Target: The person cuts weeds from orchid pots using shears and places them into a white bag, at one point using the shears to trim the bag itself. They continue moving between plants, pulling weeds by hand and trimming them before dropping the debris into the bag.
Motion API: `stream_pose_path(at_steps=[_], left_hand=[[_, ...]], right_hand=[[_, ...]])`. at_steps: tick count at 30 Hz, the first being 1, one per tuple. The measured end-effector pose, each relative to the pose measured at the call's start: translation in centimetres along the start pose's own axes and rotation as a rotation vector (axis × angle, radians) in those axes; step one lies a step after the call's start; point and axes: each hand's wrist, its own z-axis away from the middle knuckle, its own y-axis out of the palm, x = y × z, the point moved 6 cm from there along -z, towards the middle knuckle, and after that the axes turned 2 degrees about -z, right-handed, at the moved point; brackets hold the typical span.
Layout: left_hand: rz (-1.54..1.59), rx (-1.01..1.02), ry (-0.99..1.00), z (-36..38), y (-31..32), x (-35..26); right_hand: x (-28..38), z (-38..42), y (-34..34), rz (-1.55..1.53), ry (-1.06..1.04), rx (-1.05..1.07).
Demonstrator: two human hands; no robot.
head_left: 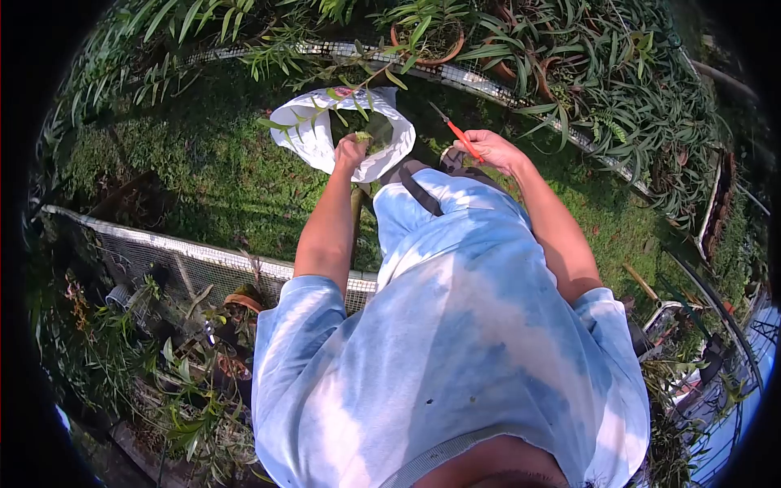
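My left hand [350, 152] is closed at the mouth of a white sack [299, 134], with a small yellow-green plant clipping [363, 137] showing at its fingertips. The sack stands wide open on the grass, and most of its inside is in shadow. A leafy stem [370, 80] hangs across its far rim. To the right, my right hand [492, 152] grips red-handled pruning snips [465, 140], their narrow dark blades pointing up and left, apart from the sack and the plants.
A curved white-edged mesh bench [472, 81] runs ahead, crowded with leafy plants and a clay pot [439, 53]. Behind on the left is another mesh bench [179, 248] with pots and plants beside it. Mossy grass [220, 179] covers the ground between.
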Motion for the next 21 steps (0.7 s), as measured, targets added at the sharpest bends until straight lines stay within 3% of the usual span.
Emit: stream_pose_path(at_steps=[5, 9, 12, 14, 15, 18, 21], left_hand=[[0.117, 0.123, -0.021, -0.2, 1.7, 1.9], [0.179, 0.194, -0.116, 3.1, -1.9, -3.4], [0.136, 0.037, -0.104, 0.7, 1.4, 1.5], [0.118, -0.125, -0.12, 4.5, -2.5, -2.4], [0.219, -0.147, -0.098, 3.1, -1.0, -0.1], [0.461, -0.213, -0.158, 6.7, -3.0, -4.1], [0.457, -0.287, -0.166, 6.8, -2.5, -5.1]], right_hand=[[0.5, 1.7, -0.4, 0.003, 0.025, -0.066], [-0.7, 1.1, -0.6, -0.073, -0.005, -0.007], [-0.8, 1.0, -0.2, -0.04, 0.004, 0.005], [-0.9, 0.5, 0.0, -0.047, -0.034, 0.018], [-0.5, 0.7, 0.4, -0.045, -0.046, 0.033], [-0.3, 0.4, 0.9, -0.019, -0.02, 0.039], [0.4, 0.2, 1.5, 0.052, -0.056, 0.045]])
